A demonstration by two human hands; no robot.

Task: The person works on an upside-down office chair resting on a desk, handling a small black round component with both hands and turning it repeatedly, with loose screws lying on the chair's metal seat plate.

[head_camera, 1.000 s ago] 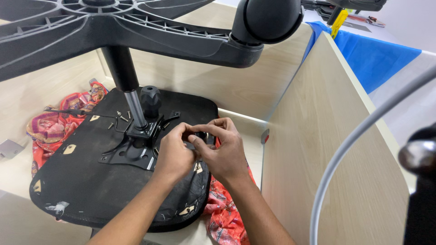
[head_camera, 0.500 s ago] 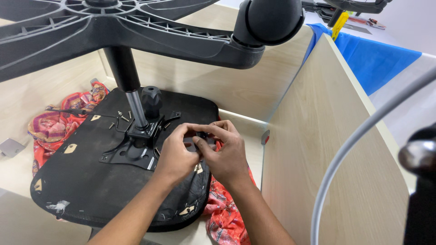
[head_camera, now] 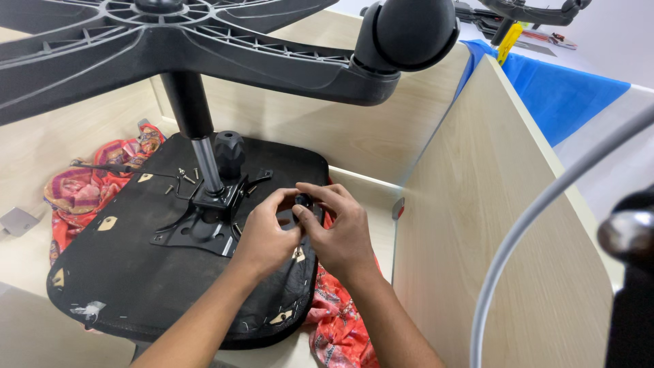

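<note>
Both hands meet at the seat point(head_camera: 136, 272) edge, right of the bracket point(head_camera: 204, 228). Left hand point(head_camera: 267, 235) and right hand point(head_camera: 340, 232) fingers pinch a small black part point(head_camera: 302, 202), mostly hidden; kind unclear. Chair base point(head_camera: 225, 54) cut off above.

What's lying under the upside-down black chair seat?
A red patterned cloth shows past both edges of the black chair seat, on a pale wooden surface. The middle beneath is covered.
</note>
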